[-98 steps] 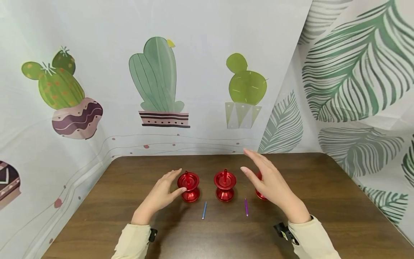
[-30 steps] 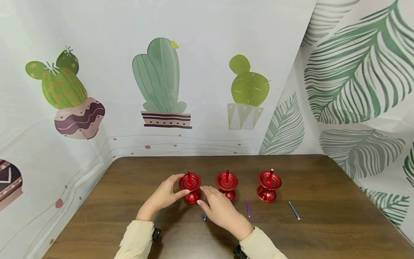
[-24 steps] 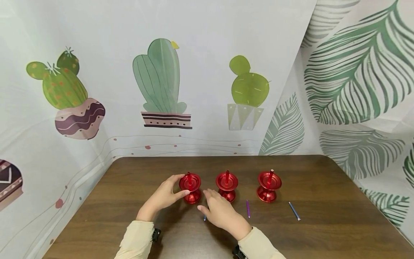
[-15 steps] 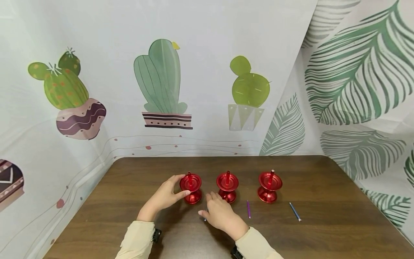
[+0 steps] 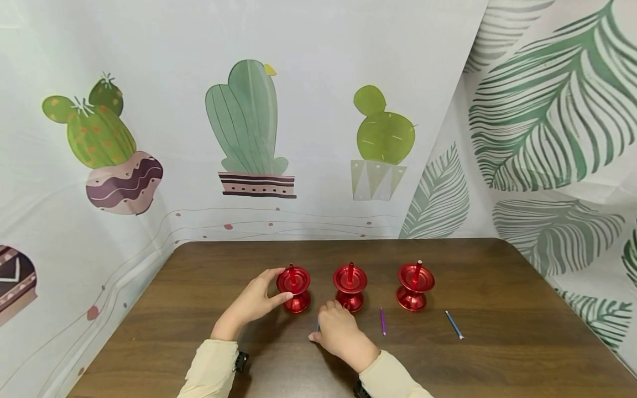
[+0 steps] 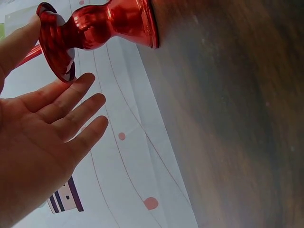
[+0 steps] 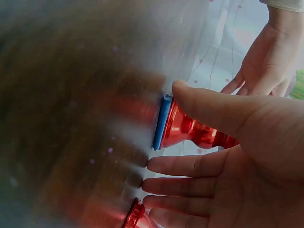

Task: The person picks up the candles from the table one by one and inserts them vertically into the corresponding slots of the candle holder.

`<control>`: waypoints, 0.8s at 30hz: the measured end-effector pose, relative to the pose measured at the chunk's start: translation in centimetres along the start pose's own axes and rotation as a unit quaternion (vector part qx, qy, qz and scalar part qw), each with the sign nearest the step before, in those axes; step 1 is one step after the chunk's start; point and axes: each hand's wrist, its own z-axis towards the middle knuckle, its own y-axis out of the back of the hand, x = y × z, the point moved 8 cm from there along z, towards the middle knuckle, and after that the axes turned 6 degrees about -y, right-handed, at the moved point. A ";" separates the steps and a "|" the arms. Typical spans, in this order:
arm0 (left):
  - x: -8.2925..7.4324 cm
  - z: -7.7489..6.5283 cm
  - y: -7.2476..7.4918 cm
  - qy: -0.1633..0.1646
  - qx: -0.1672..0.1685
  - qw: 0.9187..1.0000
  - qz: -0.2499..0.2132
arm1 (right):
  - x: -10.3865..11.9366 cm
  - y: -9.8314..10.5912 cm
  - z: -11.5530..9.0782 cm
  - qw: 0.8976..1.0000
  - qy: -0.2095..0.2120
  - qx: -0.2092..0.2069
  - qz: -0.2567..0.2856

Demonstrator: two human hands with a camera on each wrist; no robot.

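My left hand [image 5: 254, 298] holds the leftmost red candle holder [image 5: 297, 302] at its dish rim, thumb on the near side and index finger behind. In the left wrist view the other fingers of that hand are spread below the rim of the candle holder [image 6: 95, 26]. My right hand [image 5: 338, 330] is low over the table, in front of the middle red candle holder [image 5: 350, 284]. In the right wrist view a thin blue stick [image 7: 162, 122], candle-like, lies between its thumb and index finger, with a gap visible. From the head view that stick is mostly hidden.
A third red candle holder [image 5: 412, 299] stands to the right, its centre tube topped by a pale end. A purple stick [image 5: 382, 321] and another blue stick [image 5: 454, 324] lie on the wooden table [image 5: 517, 342]. A printed cloth [image 5: 318, 121] hangs behind.
My right hand has gone from the right candle holder to the left side, then down and slightly toward me over the blue stick. My left hand has stayed at the left candle holder.
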 end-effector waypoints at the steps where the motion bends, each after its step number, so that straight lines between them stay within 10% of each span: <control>1: 0.0 0.0 0.0 0.000 -0.001 1.000 0.000 | 0.1 0.0 0.0 1.000 0.001 0.000 -0.004; 24: -0.2 0.0 0.1 -0.007 0.000 1.000 0.000 | 1.3 0.1 0.9 0.994 0.063 -0.036 -0.075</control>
